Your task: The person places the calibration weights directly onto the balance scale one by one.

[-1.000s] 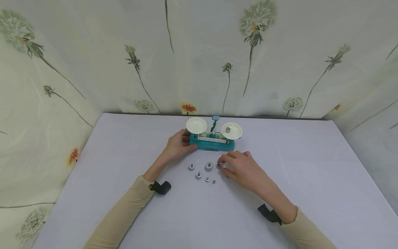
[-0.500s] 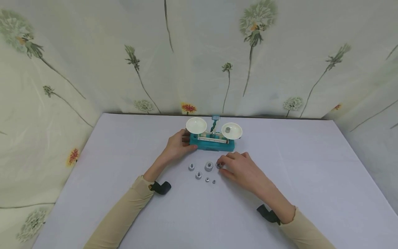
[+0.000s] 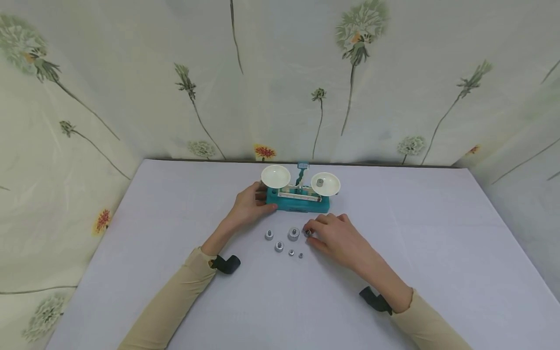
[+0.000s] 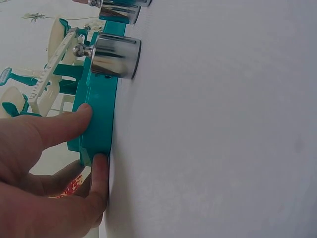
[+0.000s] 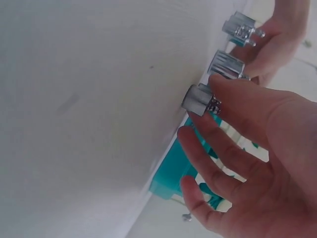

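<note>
A teal balance scale (image 3: 298,203) with two white pans stands near the table's far edge. My left hand (image 3: 250,204) grips the left end of its base; in the left wrist view the thumb (image 4: 74,121) lies along the teal base. One metal weight (image 3: 320,183) sits in the right pan, while the left pan (image 3: 275,176) holds nothing visible. In front of the scale, my right hand (image 3: 339,240) pinches a small knobbed metal weight (image 5: 199,99) between thumb and forefinger, low at the table. To its left stands a larger weight (image 3: 294,234).
More silver weights of differing size stand on the white table (image 3: 245,306): one at the left (image 3: 269,235), a medium weight (image 3: 279,247), and two tiny ones, the nearer being a small weight (image 3: 301,255). A flower-printed curtain (image 3: 280,87) hangs behind the table.
My right hand has shifted very slightly left around the small weight. The left hand and the scale hold their places.
</note>
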`<state>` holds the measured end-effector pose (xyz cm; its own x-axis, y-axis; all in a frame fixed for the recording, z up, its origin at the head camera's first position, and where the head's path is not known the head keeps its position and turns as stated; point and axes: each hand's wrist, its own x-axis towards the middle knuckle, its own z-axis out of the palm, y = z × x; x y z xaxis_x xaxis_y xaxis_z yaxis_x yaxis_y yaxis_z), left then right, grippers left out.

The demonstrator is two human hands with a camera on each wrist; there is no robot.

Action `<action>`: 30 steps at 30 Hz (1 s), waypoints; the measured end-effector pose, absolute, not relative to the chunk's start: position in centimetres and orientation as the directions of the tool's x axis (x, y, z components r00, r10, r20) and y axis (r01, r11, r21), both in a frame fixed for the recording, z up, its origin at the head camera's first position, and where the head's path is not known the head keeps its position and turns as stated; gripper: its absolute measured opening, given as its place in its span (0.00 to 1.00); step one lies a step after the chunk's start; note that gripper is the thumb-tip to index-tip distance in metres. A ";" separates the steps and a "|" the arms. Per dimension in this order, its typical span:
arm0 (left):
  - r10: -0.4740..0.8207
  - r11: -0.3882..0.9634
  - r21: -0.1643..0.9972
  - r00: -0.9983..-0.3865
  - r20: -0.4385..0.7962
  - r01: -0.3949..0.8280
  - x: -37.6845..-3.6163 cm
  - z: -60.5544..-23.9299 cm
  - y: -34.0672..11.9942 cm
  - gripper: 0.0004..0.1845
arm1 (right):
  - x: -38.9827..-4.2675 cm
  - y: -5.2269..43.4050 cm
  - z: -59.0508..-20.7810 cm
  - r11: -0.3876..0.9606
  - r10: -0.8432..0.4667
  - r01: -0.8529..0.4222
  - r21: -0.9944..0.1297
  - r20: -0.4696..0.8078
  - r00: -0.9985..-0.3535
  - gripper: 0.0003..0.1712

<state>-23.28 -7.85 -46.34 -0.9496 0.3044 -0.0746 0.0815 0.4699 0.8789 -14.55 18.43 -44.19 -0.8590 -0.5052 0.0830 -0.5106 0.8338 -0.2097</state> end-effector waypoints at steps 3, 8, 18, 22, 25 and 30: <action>0.305 0.469 0.879 -0.950 -0.071 0.085 -23.3 -46.4 -7.9 0.34 | -14.6 18.3 -44.2 0.836 -0.506 -0.512 -0.200 0.082 -0.859 0.14; 0.305 0.473 0.877 -0.949 -0.073 0.085 -23.3 -46.3 -7.9 0.34 | -14.7 18.1 -44.2 0.839 -0.508 -0.514 -0.177 0.081 -0.857 0.13; 0.298 0.491 0.868 -0.951 -0.082 0.079 -23.3 -46.3 -7.9 0.34 | -14.9 17.8 -43.9 0.844 -0.511 -0.516 -0.144 0.075 -0.857 0.12; 0.302 0.489 0.868 -0.950 -0.074 0.087 -23.3 -46.3 -7.9 0.34 | -15.0 17.7 -44.0 0.847 -0.508 -0.514 -0.135 0.074 -0.858 0.12; 0.308 0.482 0.871 -0.949 -0.067 0.095 -23.3 -46.3 -7.9 0.34 | -15.0 17.7 -44.0 0.847 -0.509 -0.516 -0.132 0.081 -0.857 0.11; 0.316 0.471 0.876 -0.947 -0.057 0.105 -23.3 -46.2 -8.0 0.34 | -15.0 17.6 -44.1 0.849 -0.505 -0.511 -0.135 0.081 -0.860 0.11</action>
